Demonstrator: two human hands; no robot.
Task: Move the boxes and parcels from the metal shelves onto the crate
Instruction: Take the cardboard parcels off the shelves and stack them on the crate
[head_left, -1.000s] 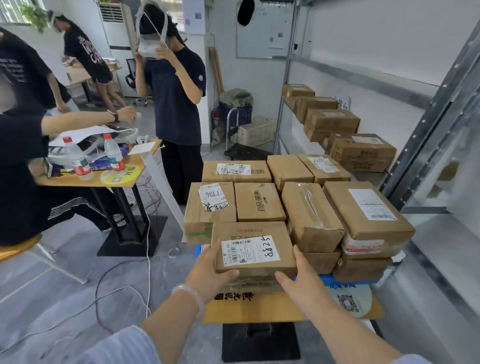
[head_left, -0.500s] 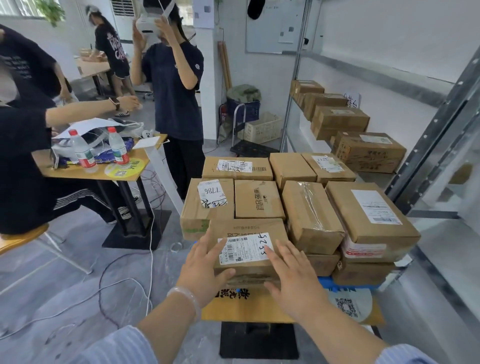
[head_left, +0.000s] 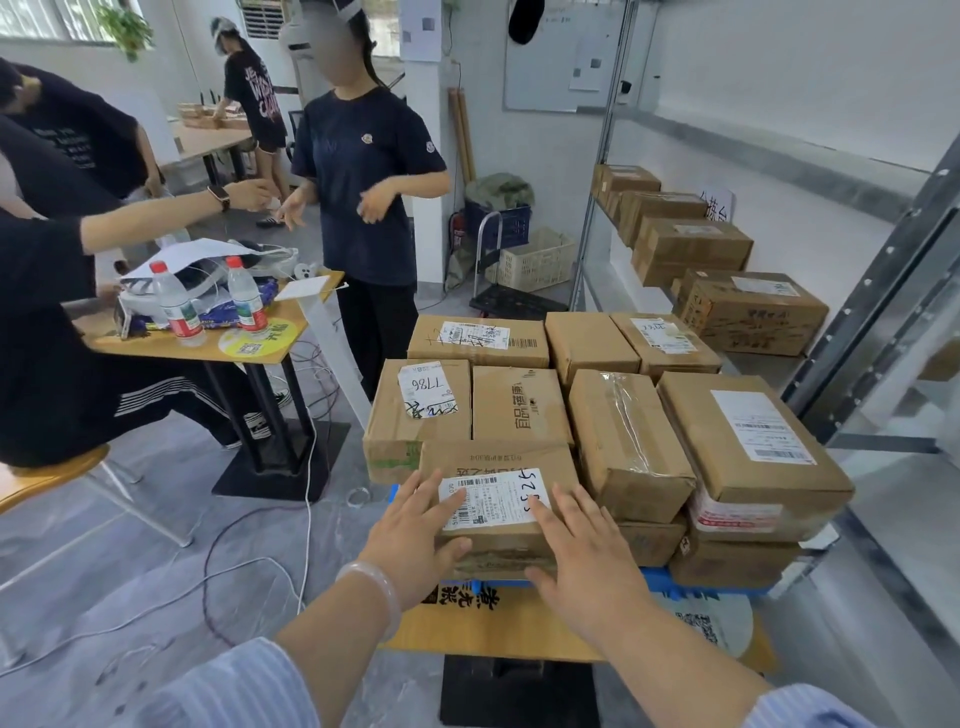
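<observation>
Several brown cardboard boxes are stacked on a blue crate (head_left: 691, 581), which stands on a small wooden table (head_left: 483, 623). The nearest box (head_left: 498, 467), with a white barcode label, lies at the front of the stack. My left hand (head_left: 415, 535) lies flat on its left top edge, fingers straight, thumb against the front face. My right hand (head_left: 582, 551) rests on its right side, fingers spread over the top. Several more boxes (head_left: 748, 312) sit in a row on the metal shelf (head_left: 597, 208) at the right.
A person in a dark shirt (head_left: 363, 182) stands just behind the stack. At left is a wooden table (head_left: 208, 343) with water bottles, with seated people around it. Cables trail over the grey floor. A shelf upright (head_left: 883, 312) rises close on the right.
My hands went from gripping the front box's sides to lying flat on its top. The box now sits settled at the front of the stack. The standing person lowered both arms.
</observation>
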